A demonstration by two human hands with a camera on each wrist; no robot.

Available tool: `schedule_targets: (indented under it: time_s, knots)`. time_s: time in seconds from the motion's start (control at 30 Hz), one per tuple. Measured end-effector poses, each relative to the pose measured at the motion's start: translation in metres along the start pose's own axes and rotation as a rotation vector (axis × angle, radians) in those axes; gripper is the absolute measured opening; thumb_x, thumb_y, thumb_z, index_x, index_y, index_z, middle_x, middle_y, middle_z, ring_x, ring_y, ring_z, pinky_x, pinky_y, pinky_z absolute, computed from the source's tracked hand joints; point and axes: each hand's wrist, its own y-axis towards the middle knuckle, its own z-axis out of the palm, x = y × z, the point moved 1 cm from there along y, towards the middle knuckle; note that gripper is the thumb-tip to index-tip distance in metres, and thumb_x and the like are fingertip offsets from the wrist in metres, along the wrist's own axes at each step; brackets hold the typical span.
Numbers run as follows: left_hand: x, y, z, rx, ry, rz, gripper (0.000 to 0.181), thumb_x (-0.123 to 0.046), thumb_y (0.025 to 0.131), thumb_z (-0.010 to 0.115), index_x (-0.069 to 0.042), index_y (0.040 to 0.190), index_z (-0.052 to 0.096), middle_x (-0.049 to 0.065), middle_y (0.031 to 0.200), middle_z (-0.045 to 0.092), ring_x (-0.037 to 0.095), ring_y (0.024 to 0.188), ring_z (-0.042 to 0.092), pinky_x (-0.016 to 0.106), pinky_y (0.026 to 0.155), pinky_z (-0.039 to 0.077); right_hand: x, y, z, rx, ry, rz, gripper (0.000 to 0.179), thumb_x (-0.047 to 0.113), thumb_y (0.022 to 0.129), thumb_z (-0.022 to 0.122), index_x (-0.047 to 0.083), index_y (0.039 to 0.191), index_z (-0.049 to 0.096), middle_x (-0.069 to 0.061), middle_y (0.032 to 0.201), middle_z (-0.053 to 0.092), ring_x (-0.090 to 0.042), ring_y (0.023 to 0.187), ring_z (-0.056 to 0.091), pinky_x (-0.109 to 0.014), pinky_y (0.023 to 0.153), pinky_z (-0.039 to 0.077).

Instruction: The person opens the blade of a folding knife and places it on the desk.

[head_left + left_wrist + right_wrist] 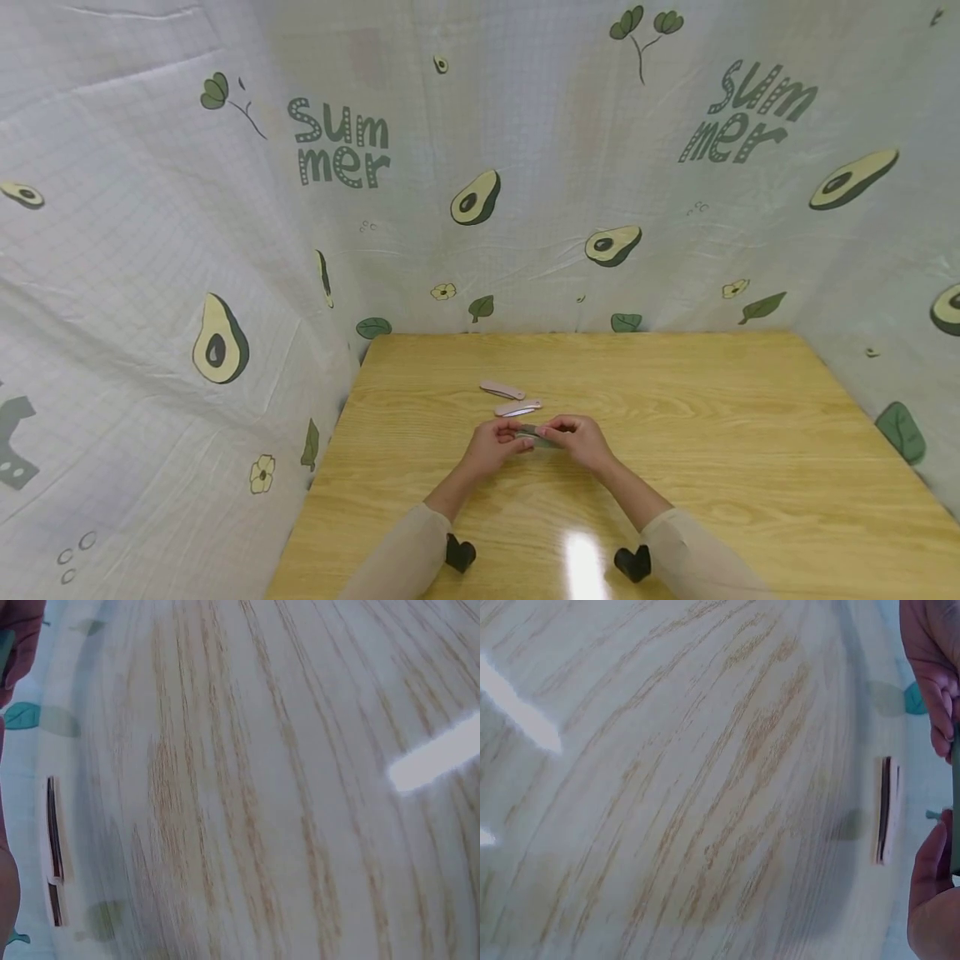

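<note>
Head view: a person's two hands meet just below the centre of the frame, over a pale wood-grain table (750, 433). Between them, raised in the fingers, is a slim green folding knife (547, 442), largely covered by the fingertips, so how far it is unfolded I cannot tell. The left hand (489, 450) pinches its left part with thumb and curled fingers, and the right hand (587, 442) pinches its right part in the same way.

Just above the hands in the frame, two pink folding knives lie on the table near each other: a farther pink knife (502, 390) slants down to the right, and a nearer pink knife (517, 408) has a silvery strip showing along its lower edge.

Beige sleeves (405, 558) enter from the bottom of the frame, with a black piece (633, 563) by each cuff. A bright reflection (583, 567) sits on the tabletop at lower centre. White cloth (525, 108) printed with avocados, leaves and "summer" fills the upper part and both sides.

In the right wrist view the green knife runs upright along the right edge, fingers above and below it; the left wrist view catches only a sliver at upper left.
</note>
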Motion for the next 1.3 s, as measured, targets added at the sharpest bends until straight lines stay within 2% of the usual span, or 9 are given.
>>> schedule_targets:
  time_s: [0.1,0.23,0.37,0.63,0.83,0.93,1.03,1.17,1.3]
  knots:
    - [-0.001,-0.001,-0.001,0.000,-0.009,-0.002,0.028,-0.009,0.086,0.072,0.006,0.108,0.063,0.012,0.095,0.071,0.020,0.084,0.072,0.044,0.082,0.059,-0.017,0.009,0.002,-0.040,-0.007,0.012,0.019,0.019,0.088,0.072,0.001,0.092,0.074,-0.010,0.098,0.074,-0.011,0.088,0.062,-0.028,0.075,0.054]
    - [-0.002,-0.002,-0.002,-0.002,0.022,-0.001,0.029,-0.011,0.086,0.073,0.004,0.108,0.064,0.009,0.092,0.071,0.013,0.080,0.071,0.040,0.078,0.060,-0.038,0.018,0.004,-0.079,-0.011,0.019,0.021,0.026,0.085,0.074,0.006,0.091,0.076,-0.005,0.097,0.075,-0.011,0.091,0.065,-0.023,0.078,0.052]
    - [0.000,-0.001,-0.001,0.005,0.040,0.004,0.027,-0.013,0.085,0.074,0.002,0.106,0.065,0.007,0.090,0.071,0.010,0.078,0.070,0.036,0.074,0.061,-0.039,0.016,0.004,-0.113,-0.008,0.031,0.020,0.025,0.084,0.075,0.006,0.089,0.076,-0.004,0.095,0.076,-0.009,0.092,0.066,-0.021,0.080,0.051]
    - [-0.002,0.000,0.001,0.009,0.018,0.014,0.023,-0.013,0.085,0.074,0.001,0.102,0.066,0.011,0.086,0.073,0.023,0.082,0.073,0.042,0.076,0.061,-0.038,0.014,0.004,-0.170,0.049,0.071,0.023,0.025,0.084,0.076,0.002,0.089,0.074,-0.004,0.094,0.075,-0.006,0.086,0.062,-0.018,0.075,0.047]
    - [-0.003,-0.001,0.000,0.009,0.041,0.011,0.023,-0.014,0.085,0.074,0.001,0.102,0.066,0.006,0.081,0.072,0.034,0.085,0.071,0.042,0.074,0.061,-0.035,0.012,0.000,-0.249,0.109,0.135,0.034,0.034,0.085,0.074,0.001,0.094,0.071,0.004,0.090,0.069,-0.010,0.086,0.055,-0.021,0.072,0.046]
    - [-0.003,-0.003,-0.002,0.009,0.035,0.003,0.023,-0.013,0.085,0.074,0.001,0.102,0.066,0.002,0.080,0.071,0.037,0.086,0.071,0.043,0.076,0.060,-0.035,0.012,-0.006,-0.284,0.098,0.127,0.037,0.038,0.085,0.074,0.003,0.093,0.071,0.006,0.086,0.064,-0.010,0.084,0.053,-0.020,0.070,0.047]
    - [-0.004,-0.004,-0.005,0.012,0.066,0.005,0.022,-0.014,0.085,0.074,0.000,0.101,0.067,0.000,0.079,0.070,0.029,0.080,0.072,0.041,0.073,0.061,-0.036,0.012,-0.015,-0.201,0.054,0.053,0.035,0.035,0.088,0.071,0.001,0.094,0.069,0.000,0.087,0.064,-0.010,0.082,0.055,-0.022,0.071,0.052]
    - [-0.006,-0.005,-0.008,0.035,0.134,0.022,0.018,-0.011,0.085,0.073,0.000,0.098,0.068,0.001,0.078,0.070,0.015,0.071,0.069,0.034,0.067,0.061,-0.032,0.016,-0.032,0.056,-0.043,-0.097,0.026,0.022,0.093,0.066,-0.003,0.097,0.066,-0.013,0.090,0.067,-0.011,0.078,0.063,-0.033,0.073,0.060]
    - [-0.008,-0.007,-0.010,0.091,0.145,0.028,0.015,-0.008,0.085,0.073,0.001,0.096,0.068,0.007,0.079,0.071,0.025,0.073,0.071,0.038,0.070,0.061,-0.018,0.024,-0.048,0.318,-0.158,-0.181,0.018,0.014,0.093,0.065,-0.003,0.100,0.065,-0.018,0.087,0.069,-0.021,0.076,0.069,-0.047,0.070,0.060]
